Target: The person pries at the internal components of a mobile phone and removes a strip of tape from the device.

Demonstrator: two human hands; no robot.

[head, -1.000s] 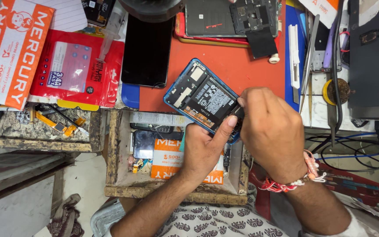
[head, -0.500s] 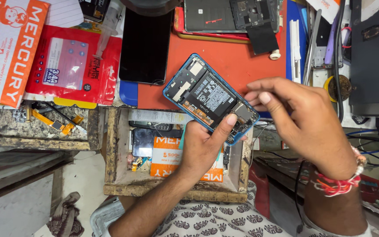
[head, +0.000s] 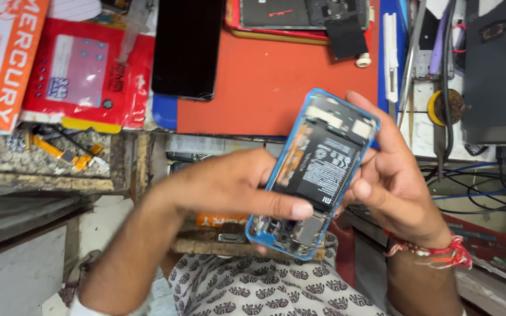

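Up beyond both hands spreads the orange work mat (head: 276, 88), the biggest thing in view, and on its far edge lies a dark opened device (head: 300, 14). Just left of that, above the left hand, a black phone (head: 187, 47) lies face up and flat, overlapping the mat's left side. Further left of the hands sits a red packet (head: 83, 76), and beside it an orange box (head: 4, 58) at the frame's edge. To the right of the right hand stands a dark grey unit (head: 499, 70), with blue and black cables (head: 475, 187) trailing beneath it.

Now the action: the opened phone with the blue frame (head: 314, 175) is held up between the two hands, tilted, back cover off, black battery and circuit boards showing. The left hand (head: 229, 187) grips it from the left, thumb pressed across the lower part of the battery. The right hand (head: 396, 181) cups the right edge, fingers curled behind the frame, thumb resting at its side. A red thread band (head: 434, 251) circles the right wrist. Below the hands, patterned cloth (head: 253, 287).
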